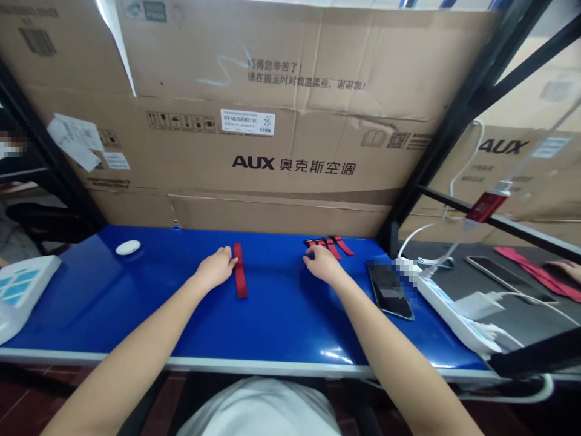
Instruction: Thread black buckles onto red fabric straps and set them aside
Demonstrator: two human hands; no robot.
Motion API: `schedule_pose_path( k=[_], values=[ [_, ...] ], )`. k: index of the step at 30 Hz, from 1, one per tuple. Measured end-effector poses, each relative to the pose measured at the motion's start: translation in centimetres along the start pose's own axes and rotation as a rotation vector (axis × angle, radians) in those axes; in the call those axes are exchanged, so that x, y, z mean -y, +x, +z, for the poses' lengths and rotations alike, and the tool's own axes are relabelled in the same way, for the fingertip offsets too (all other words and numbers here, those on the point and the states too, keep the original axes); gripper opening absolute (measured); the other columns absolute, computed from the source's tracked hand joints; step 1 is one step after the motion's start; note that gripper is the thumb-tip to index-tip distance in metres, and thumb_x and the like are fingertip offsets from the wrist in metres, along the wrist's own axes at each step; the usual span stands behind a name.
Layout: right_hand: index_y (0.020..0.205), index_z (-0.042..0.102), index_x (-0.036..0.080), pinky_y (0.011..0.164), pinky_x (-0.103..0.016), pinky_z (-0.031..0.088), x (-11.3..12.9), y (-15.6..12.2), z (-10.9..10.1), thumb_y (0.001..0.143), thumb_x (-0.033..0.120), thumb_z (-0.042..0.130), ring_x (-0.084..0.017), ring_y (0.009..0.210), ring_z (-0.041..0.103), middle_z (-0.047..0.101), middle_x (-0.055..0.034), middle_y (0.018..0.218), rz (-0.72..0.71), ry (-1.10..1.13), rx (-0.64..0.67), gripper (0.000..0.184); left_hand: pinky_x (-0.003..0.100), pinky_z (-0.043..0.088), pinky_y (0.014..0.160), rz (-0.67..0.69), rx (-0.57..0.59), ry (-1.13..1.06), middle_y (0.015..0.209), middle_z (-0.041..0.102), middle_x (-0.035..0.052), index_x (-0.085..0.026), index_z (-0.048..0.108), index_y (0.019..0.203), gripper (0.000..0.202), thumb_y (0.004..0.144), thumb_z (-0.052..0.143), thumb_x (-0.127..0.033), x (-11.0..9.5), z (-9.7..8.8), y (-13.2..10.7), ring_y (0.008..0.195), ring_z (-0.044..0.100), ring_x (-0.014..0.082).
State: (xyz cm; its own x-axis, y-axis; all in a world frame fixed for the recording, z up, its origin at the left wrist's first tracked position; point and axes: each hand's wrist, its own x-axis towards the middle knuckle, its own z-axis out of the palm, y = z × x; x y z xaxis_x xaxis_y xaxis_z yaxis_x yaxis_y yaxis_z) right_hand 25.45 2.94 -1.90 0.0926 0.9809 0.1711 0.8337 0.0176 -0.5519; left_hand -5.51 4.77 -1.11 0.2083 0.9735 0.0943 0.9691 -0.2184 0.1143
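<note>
A flat red strap (240, 272) lies lengthwise on the blue tabletop. At its left edge is my left hand (216, 267), fingers curled and thumb tip against the strap. Further right, several red straps with black buckles (334, 249) lie side by side near the back of the table. My right hand (321, 265) is just in front of them and partly covers the leftmost ones. Its thumb and forefinger are bent with a small gap between them, and I see nothing held there.
Cardboard (290, 194) walls off the table's back. A phone (391, 290) and a white power strip (454, 309) with cables lie at right, beside a black metal frame (447, 115). A white round disc (128, 247) and a white device (27, 290) are at left. Another person's hand (567, 268) shows far right.
</note>
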Motion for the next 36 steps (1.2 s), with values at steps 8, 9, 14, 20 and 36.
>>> schedule_pose_path(
  k=[8, 9, 14, 20, 36],
  values=[
    [0.110, 0.060, 0.013, 0.091, -0.039, 0.043, 0.7, -1.6, 1.2, 0.084, 0.028, 0.059, -0.030, 0.109, 0.057, 0.060, -0.0198, 0.115, -0.144, -0.141, 0.067, 0.030, 0.043, 0.047, 0.081, -0.186, -0.109, 0.120, 0.134, 0.043, 0.0267, -0.009, 0.051, 0.123, 0.047, 0.093, 0.039, -0.043, 0.6, -0.8, -0.9, 0.105, 0.059, 0.0380],
    [0.109, 0.060, 0.013, 0.089, -0.037, 0.044, 1.0, -1.7, 1.5, 0.085, 0.028, 0.059, -0.028, 0.104, 0.058, 0.062, -0.0182, 0.111, -0.190, -0.089, 0.069, 0.029, 0.044, 0.046, 0.083, -0.166, -0.150, 0.142, 0.133, 0.044, 0.0267, -0.009, 0.053, 0.122, 0.046, 0.094, 0.038, -0.043, 0.0, -0.7, -1.2, 0.109, 0.056, 0.0399],
    [0.112, 0.061, 0.015, 0.091, -0.033, 0.044, 1.9, -1.9, 2.5, 0.084, 0.012, 0.051, -0.022, 0.101, 0.059, 0.063, -0.0123, 0.109, -0.392, 0.115, 0.072, 0.030, 0.050, 0.041, 0.090, 0.064, -0.162, 0.135, 0.125, 0.054, 0.0224, -0.012, 0.060, 0.121, 0.045, 0.095, 0.038, -0.041, -3.4, 0.7, -2.5, 0.115, 0.047, 0.0399],
    [0.119, 0.062, 0.009, 0.096, -0.041, 0.040, 0.2, -0.8, 2.0, 0.075, 0.003, 0.053, -0.031, 0.111, 0.049, 0.056, -0.0193, 0.120, -0.336, -0.155, -0.021, 0.046, 0.054, 0.032, 0.102, 0.152, -0.111, 0.179, 0.136, 0.055, 0.0183, -0.015, 0.057, 0.130, 0.045, 0.091, 0.035, -0.013, -2.6, 2.4, -1.4, 0.123, 0.046, 0.0371],
    [0.083, 0.061, 0.019, 0.064, -0.027, 0.045, 2.7, -1.8, 3.9, 0.066, 0.024, 0.078, -0.012, 0.066, 0.055, 0.058, 0.0015, 0.078, -0.396, 0.564, 0.283, 0.024, 0.042, 0.041, 0.094, 0.575, -0.115, -0.423, 0.108, 0.066, 0.0105, -0.022, 0.066, 0.113, 0.038, 0.083, 0.065, -0.044, -6.2, 2.8, -1.7, 0.103, 0.056, 0.0290]
  ],
)
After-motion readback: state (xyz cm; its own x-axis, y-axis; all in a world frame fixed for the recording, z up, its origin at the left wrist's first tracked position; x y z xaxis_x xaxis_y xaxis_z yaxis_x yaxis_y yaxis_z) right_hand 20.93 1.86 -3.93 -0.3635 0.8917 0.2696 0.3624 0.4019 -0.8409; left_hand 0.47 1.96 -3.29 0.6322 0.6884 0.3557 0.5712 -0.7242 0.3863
